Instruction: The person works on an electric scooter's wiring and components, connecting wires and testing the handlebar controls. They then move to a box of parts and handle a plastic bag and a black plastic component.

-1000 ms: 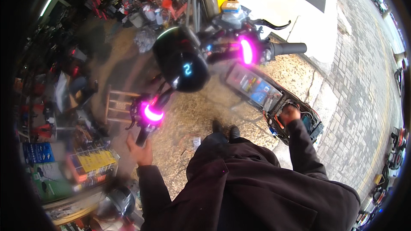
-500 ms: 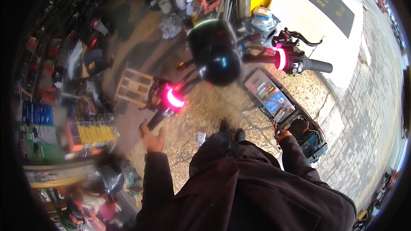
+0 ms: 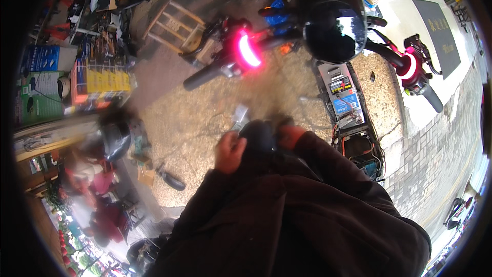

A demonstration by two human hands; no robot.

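My left hand (image 3: 230, 153) is beside my dark-clothed knee, its fingers and thumb apart and nothing seen in it. On the other side of the knee is my right hand (image 3: 291, 136), blurred, its fingertips partly hidden. Ahead stands a two-wheeler's black front housing (image 3: 335, 25), with a left handlebar grip (image 3: 205, 75) and a right handlebar grip (image 3: 433, 98). Pink-red light rings (image 3: 249, 50) glow beside the grips. Neither hand touches the handlebar. To the right of my knees, a battery (image 3: 343, 92) lies in the uncovered body frame (image 3: 379, 146) with loose wires.
A wooden stool (image 3: 174, 24) lies at the left. Stacked boxes (image 3: 101, 82) and a black helmet (image 3: 116, 138) are along the left side. A dark curved part (image 3: 171, 178) rests on the ground. Brick paving (image 3: 430, 143) runs along the right. People sit at lower left, blurred.
My left hand has moved from near the left grip to beside my knee. My right hand has left the wires at the body frame and come in to the knee. The view has shifted.
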